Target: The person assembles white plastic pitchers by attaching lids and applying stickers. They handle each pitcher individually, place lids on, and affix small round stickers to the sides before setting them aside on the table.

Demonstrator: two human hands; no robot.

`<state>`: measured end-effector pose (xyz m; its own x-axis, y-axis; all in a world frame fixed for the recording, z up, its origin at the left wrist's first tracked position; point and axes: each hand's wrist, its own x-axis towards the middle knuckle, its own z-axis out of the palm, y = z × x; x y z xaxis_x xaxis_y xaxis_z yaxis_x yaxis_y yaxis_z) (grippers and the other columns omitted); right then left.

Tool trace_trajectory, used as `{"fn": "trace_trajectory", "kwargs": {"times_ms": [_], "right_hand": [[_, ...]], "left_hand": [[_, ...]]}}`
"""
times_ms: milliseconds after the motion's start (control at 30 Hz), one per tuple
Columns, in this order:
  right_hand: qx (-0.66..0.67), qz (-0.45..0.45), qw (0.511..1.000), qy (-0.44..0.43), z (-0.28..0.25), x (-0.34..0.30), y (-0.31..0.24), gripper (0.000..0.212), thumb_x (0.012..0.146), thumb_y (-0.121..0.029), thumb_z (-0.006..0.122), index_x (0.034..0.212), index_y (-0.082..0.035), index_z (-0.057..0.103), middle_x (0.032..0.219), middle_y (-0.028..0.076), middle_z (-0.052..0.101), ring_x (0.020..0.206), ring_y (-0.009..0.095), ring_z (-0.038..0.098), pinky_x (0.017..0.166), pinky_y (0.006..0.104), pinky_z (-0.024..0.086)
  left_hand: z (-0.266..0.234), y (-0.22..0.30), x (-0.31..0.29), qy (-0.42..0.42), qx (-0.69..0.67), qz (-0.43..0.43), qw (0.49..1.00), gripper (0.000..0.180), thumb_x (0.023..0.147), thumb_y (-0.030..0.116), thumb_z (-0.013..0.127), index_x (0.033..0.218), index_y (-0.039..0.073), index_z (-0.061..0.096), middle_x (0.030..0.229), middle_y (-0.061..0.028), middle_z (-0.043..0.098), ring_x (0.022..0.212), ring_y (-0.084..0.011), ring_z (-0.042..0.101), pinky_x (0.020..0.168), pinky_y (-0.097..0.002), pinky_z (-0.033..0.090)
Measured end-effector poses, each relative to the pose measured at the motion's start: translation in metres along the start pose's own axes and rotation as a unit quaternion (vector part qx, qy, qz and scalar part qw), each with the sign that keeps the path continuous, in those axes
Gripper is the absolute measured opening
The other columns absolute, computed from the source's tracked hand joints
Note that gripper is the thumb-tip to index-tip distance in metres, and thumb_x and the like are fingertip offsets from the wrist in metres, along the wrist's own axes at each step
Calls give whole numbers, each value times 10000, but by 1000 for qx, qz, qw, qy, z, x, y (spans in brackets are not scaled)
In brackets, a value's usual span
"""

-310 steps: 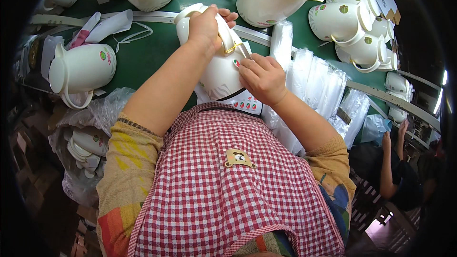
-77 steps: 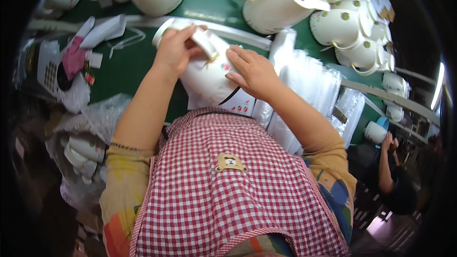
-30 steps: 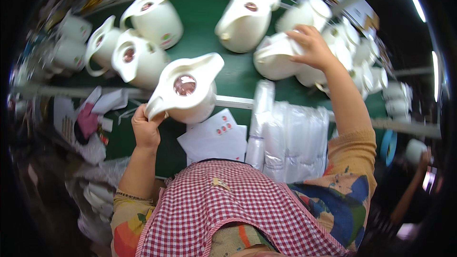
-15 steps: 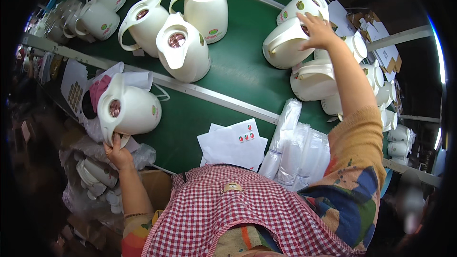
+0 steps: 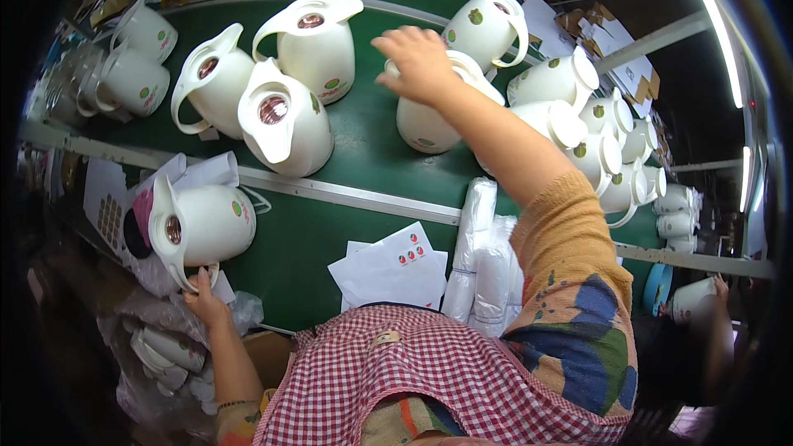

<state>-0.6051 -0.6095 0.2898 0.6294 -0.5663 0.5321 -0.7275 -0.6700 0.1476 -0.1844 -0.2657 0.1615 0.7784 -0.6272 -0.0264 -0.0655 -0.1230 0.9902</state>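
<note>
My left hand [image 5: 206, 301] grips the handle of a white vacuum jug [image 5: 216, 219], which lies tilted at the near left of the green bench, its coppery mouth facing left. My right hand [image 5: 417, 66] is stretched out at the far middle, with fingers apart, over the top of another white jug [image 5: 428, 124]. It hides part of that jug's rim; whether it touches cannot be told. Three white jugs with coppery mouths stand left of it, the nearest [image 5: 297, 136] with its spout toward me.
White paper sheets with round stickers [image 5: 388, 268] and rolled clear plastic bags [image 5: 475, 272] lie before me. A metal rail [image 5: 355, 196] crosses the bench. Several jugs [image 5: 599, 161] crowd the right. At far right another person's hand [image 5: 721, 291] is by a jug.
My right hand has moved left from the right-hand group of jugs, and the jug beneath it has shifted left. My left hand still holds its jug. The whole view has swung somewhat.
</note>
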Motion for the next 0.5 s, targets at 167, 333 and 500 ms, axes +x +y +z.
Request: {"fn": "trace_trajectory", "kwargs": {"times_ms": [167, 333, 500], "right_hand": [[-62, 199, 930, -302, 10, -4, 22, 169, 712, -117, 650, 866, -139, 717, 1054, 69, 619, 1003, 269, 595, 826, 406, 497], [140, 130, 949, -250, 11, -1, 35, 242, 688, 36, 581, 869, -81, 690, 920, 70, 626, 917, 306, 618, 748, 391, 510], [211, 44, 951, -222, 25, 32, -18, 177, 671, -58, 660, 838, -116, 674, 931, 62, 636, 887, 312, 634, 740, 413, 507]], "left_hand": [[-8, -10, 5, -48, -38, 29, 998, 183, 867, 91, 656, 724, 35, 557, 749, -43, 600, 718, -136, 559, 745, -299, 470], [-10, -1, 3, -80, 10, 41, 996, 91, 861, 47, 645, 835, 41, 559, 819, -9, 575, 758, -107, 534, 739, -269, 460], [-7, 58, 9, -111, -124, -42, 985, 149, 820, 18, 655, 946, 30, 575, 862, -27, 606, 790, -119, 556, 748, -257, 462]]}}
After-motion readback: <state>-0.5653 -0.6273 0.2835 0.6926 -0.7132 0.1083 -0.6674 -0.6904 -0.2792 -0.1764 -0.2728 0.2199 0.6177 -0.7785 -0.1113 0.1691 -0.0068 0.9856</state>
